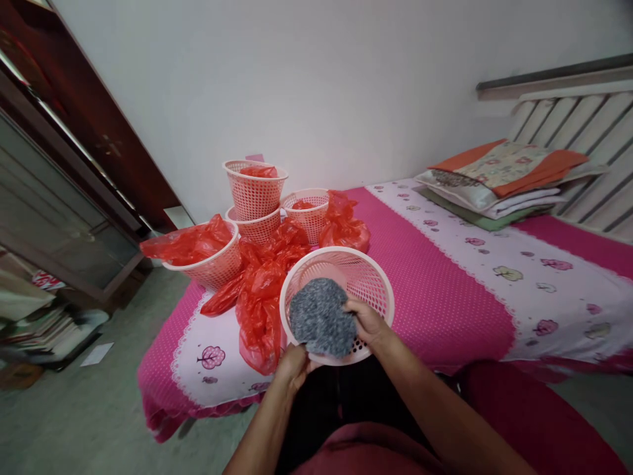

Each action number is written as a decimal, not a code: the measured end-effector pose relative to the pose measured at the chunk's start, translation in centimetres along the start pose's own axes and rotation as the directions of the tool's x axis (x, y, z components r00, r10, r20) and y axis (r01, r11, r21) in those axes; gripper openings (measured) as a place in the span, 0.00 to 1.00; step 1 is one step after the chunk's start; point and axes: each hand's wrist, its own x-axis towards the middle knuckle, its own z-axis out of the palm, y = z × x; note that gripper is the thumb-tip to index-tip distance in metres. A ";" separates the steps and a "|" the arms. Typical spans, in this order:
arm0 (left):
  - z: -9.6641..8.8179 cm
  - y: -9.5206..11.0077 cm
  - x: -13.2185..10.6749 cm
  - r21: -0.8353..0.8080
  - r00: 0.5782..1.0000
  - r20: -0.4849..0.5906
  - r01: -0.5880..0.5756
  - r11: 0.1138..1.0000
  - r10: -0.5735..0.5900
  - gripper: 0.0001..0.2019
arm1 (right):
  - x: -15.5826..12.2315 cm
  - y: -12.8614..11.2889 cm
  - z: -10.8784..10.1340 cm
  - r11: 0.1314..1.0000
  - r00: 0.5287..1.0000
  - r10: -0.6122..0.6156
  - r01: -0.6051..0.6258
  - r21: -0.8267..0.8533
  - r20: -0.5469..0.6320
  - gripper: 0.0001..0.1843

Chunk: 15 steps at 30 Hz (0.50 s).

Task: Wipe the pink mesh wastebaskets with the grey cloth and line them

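Note:
In front of me a pink perforated plastic basket [383, 274] is tipped toward me at the near edge of the bed. A dark grey, fuzzy piece of cloth [319, 316], rounded and bunched, lies across its opening. My right hand [366, 323] is closed on the cloth's right edge, thumb on top. At the basket's near left rim, my left hand [295, 366] is closed with its fingers curled under the rim, touching the cloth's lower corner. Its fingertips are partly hidden. Just left of the basket lies a crumpled red plastic bag [262, 310].
Several more pink baskets stand behind, one stacked basket [254, 194] on another, with red bags inside and around. A pink patterned sheet [420, 284] covers the bed. Folded bedding and cushions [514, 171] lie at the right by the headboard [598, 145]. Papers [44, 333] are at left.

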 end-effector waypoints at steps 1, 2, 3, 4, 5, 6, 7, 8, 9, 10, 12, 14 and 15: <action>-0.2 -0.2 0.1 0.025 1.000 -0.007 0.027 0.999 -0.027 0.24 | 0.0 -0.4 -1.1 0.999 0.999 -0.015 0.017 0.036 -0.039 0.14; -0.3 -0.4 0.2 0.040 0.999 -0.021 0.048 0.998 -0.047 0.24 | 0.1 -0.8 -2.1 0.998 0.996 -0.039 0.043 0.046 -0.082 0.12; -0.5 -0.5 0.3 0.051 0.998 -0.033 0.058 0.997 -0.057 0.24 | 0.5 -1.0 -3.0 0.997 0.988 -0.079 0.082 0.015 -0.131 0.12; -0.6 -0.6 0.3 0.066 0.997 -0.036 0.065 0.996 -0.062 0.24 | 1.0 -1.1 -3.6 0.990 0.976 -0.131 0.121 -0.066 -0.174 0.11; -0.8 -0.7 0.4 0.087 0.997 -0.035 0.074 0.993 -0.072 0.24 | 1.7 -1.2 -4.1 0.967 0.961 -0.189 0.146 -0.211 -0.202 0.11; -0.9 -0.7 0.3 0.109 0.996 -0.026 0.087 0.990 -0.085 0.23 | 2.6 -1.2 -4.3 0.909 0.946 -0.244 0.146 -0.391 -0.214 0.12; -0.9 -0.7 0.3 0.126 0.995 -0.013 0.101 0.987 -0.100 0.23 | 3.6 -1.0 -4.4 0.816 0.934 -0.289 0.125 -0.565 -0.212 0.15; -1.0 -0.7 0.2 0.135 0.993 0.001 0.117 0.984 -0.118 0.23 | 4.8 -0.8 -4.4 0.706 0.926 -0.318 0.086 -0.703 -0.205 0.16; -1.0 -0.6 0.1 0.135 0.990 0.017 0.133 0.982 -0.137 0.23 | 6.1 -0.5 -4.3 0.601 0.923 -0.328 0.040 -0.798 -0.201 0.17; -0.9 -0.5 0.0 0.128 0.988 0.033 0.146 0.981 -0.152 0.23 | 7.5 -0.1 -4.1 0.531 0.925 -0.321 0.000 -0.847 -0.202 0.17; -0.7 -0.4 -0.2 0.116 0.983 0.059 0.167 0.979 -0.175 0.23 | 10.0 1.2 -3.6 0.454 0.939 -0.274 -0.064 -0.889 -0.208 0.15; -0.5 -0.3 -0.3 0.118 0.981 0.066 0.172 0.978 -0.181 0.22 | 11.9 3.0 -3.1 0.360 0.953 -0.212 -0.130 -0.924 -0.217 0.13; -0.4 -0.2 -0.3 0.120 0.983 0.063 0.165 0.979 -0.174 0.22 | 12.5 4.0 -2.9 0.305 0.956 -0.189 -0.159 -0.939 -0.223 0.13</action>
